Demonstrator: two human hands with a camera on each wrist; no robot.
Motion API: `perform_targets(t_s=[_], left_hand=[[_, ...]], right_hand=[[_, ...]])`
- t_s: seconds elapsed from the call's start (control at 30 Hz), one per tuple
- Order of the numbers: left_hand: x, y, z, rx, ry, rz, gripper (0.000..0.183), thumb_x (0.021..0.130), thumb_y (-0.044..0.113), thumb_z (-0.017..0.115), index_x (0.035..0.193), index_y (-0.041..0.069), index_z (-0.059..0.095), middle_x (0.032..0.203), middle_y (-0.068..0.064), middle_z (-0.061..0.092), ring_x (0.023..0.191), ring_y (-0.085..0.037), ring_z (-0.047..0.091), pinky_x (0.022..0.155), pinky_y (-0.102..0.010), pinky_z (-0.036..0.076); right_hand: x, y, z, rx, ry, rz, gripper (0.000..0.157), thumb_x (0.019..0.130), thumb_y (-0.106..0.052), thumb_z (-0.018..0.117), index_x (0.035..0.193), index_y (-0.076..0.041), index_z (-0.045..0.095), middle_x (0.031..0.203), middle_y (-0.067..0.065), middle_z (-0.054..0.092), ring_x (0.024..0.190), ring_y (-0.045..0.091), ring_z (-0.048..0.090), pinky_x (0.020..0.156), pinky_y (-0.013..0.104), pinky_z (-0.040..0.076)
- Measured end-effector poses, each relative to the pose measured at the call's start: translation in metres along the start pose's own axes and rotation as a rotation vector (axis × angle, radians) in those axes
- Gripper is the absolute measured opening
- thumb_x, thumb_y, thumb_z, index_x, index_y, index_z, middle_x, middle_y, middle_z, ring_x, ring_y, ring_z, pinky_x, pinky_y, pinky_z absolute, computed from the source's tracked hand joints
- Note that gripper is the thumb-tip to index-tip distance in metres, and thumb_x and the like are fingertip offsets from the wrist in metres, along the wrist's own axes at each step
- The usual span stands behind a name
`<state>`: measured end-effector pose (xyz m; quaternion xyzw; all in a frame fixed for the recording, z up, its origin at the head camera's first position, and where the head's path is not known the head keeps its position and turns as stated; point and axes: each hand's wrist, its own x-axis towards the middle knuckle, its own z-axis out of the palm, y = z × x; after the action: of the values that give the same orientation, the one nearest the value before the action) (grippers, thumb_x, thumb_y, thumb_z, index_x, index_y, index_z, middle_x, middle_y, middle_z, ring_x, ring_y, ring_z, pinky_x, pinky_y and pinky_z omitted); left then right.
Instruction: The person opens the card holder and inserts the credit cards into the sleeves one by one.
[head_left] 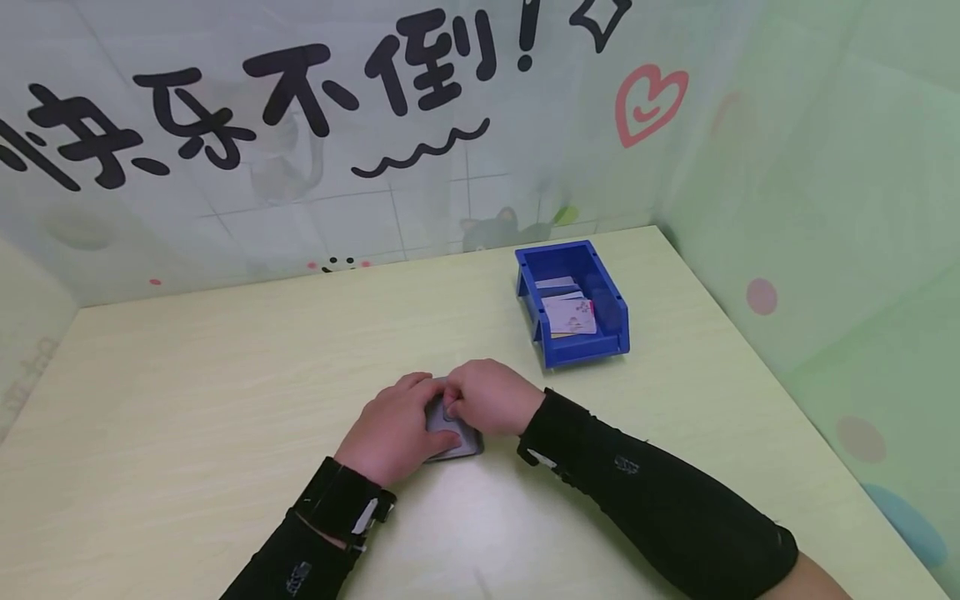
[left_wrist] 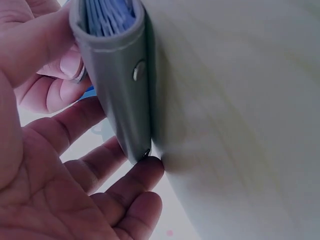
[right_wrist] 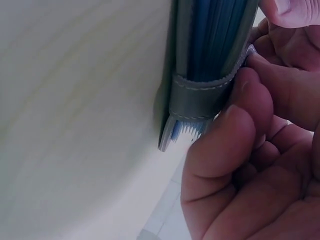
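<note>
A grey card holder (head_left: 467, 440) with stitched edges lies on the table, with several plastic sleeves between its covers. My left hand (head_left: 393, 429) holds it from the left, thumb on the top cover and fingers along the spine. In the left wrist view, metal studs show on the card holder's spine (left_wrist: 117, 75). From the other side, my right hand (head_left: 491, 396) pinches the end of the closing strap (right_wrist: 197, 100). That strap wraps across the sleeve edges in the right wrist view. The fingertips hide the strap's fastening.
A blue open-front bin (head_left: 588, 354) stands behind and to the right of the hands, with several cards (head_left: 572, 317) inside. The pale wooden table (head_left: 225, 375) meets a printed backdrop at the back and a green wall (head_left: 825, 333) on the right.
</note>
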<state>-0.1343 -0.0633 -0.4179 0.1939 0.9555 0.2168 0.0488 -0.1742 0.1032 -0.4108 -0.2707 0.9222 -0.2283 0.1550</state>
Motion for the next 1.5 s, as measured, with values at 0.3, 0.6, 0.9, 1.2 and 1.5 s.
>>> perform_targets(t_s=[0.3, 0.6, 0.9, 1.2, 1.5], left_hand=[[0.001, -0.001, 0.002, 0.008, 0.005, 0.001, 0.061, 0.073, 0.044, 0.076, 0.123, 0.016, 0.058, 0.131, -0.008, 0.049, 0.112, -0.029, 0.047, 0.092, -0.045, 0.043], [0.001, -0.002, 0.002, 0.009, 0.008, 0.011, 0.061, 0.073, 0.045, 0.076, 0.123, 0.016, 0.058, 0.13, -0.008, 0.05, 0.112, -0.029, 0.047, 0.092, -0.044, 0.043], [0.0, -0.002, 0.001, -0.005, 0.009, 0.015, 0.059, 0.073, 0.043, 0.077, 0.121, 0.015, 0.058, 0.128, -0.006, 0.051, 0.108, -0.026, 0.048, 0.091, -0.042, 0.044], [0.0, -0.002, 0.001, -0.001, 0.004, 0.016, 0.06, 0.073, 0.044, 0.076, 0.122, 0.014, 0.057, 0.13, -0.008, 0.05, 0.11, -0.027, 0.048, 0.092, -0.043, 0.044], [-0.001, 0.0, 0.0, -0.011, -0.003, -0.001, 0.062, 0.074, 0.044, 0.076, 0.125, 0.014, 0.056, 0.132, -0.01, 0.048, 0.113, -0.03, 0.047, 0.094, -0.046, 0.042]], right_hand=[[0.005, -0.001, -0.003, 0.026, -0.046, 0.072, 0.017, 0.086, -0.016, 0.065, 0.069, -0.02, 0.064, 0.072, -0.009, 0.061, 0.07, 0.011, 0.052, 0.062, 0.025, 0.044], [0.007, -0.002, -0.006, 0.073, -0.067, 0.122, 0.016, 0.084, -0.018, 0.068, 0.069, -0.018, 0.064, 0.069, -0.007, 0.06, 0.065, 0.012, 0.052, 0.055, 0.024, 0.041], [0.011, -0.005, -0.009, 0.07, -0.114, 0.158, 0.018, 0.084, -0.018, 0.069, 0.067, -0.017, 0.064, 0.065, -0.005, 0.057, 0.062, 0.013, 0.051, 0.052, 0.024, 0.038], [0.013, -0.004, -0.01, 0.041, -0.141, 0.148, 0.019, 0.084, -0.017, 0.068, 0.066, -0.017, 0.063, 0.065, -0.005, 0.057, 0.062, 0.013, 0.052, 0.052, 0.024, 0.039], [0.014, -0.001, -0.012, 0.079, -0.146, 0.168, 0.022, 0.081, -0.021, 0.071, 0.063, -0.015, 0.061, 0.059, -0.005, 0.05, 0.057, 0.013, 0.05, 0.049, 0.024, 0.034]])
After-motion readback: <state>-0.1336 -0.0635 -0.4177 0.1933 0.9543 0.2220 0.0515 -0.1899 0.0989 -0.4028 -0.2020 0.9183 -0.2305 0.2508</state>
